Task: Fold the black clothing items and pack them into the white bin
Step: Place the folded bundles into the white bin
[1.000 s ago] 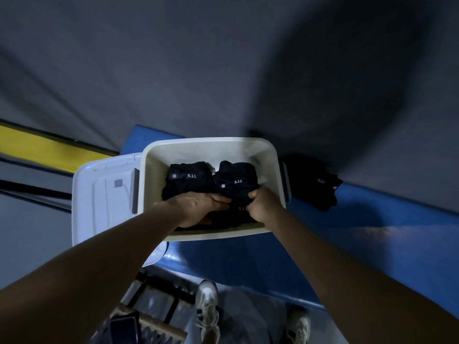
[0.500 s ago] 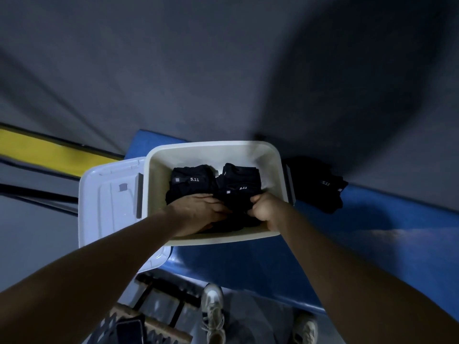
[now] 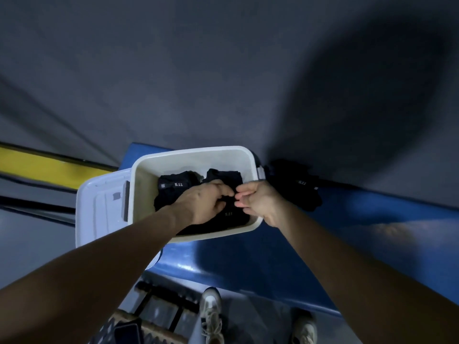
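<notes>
The white bin sits on a blue surface. Inside it, two folded black items lie side by side at the back, the left one showing a 5.11 label and the right one partly covered by my hands. A third black item lies at the front. My left hand reaches into the bin and grips this front item's fabric with curled fingers. My right hand is over the bin's right rim, its curled fingertips pinching the same fabric. More black clothing lies piled outside, right of the bin.
The bin's white lid lies flat against the bin's left side. A grey wall rises behind the blue surface. A yellow stripe runs at the left. Below are my shoes and a woven basket.
Both hands were pressed low on the front item. My right hand has drawn back toward the bin's right rim and its fingertips show; the view has shifted, so the bin sits further left.
</notes>
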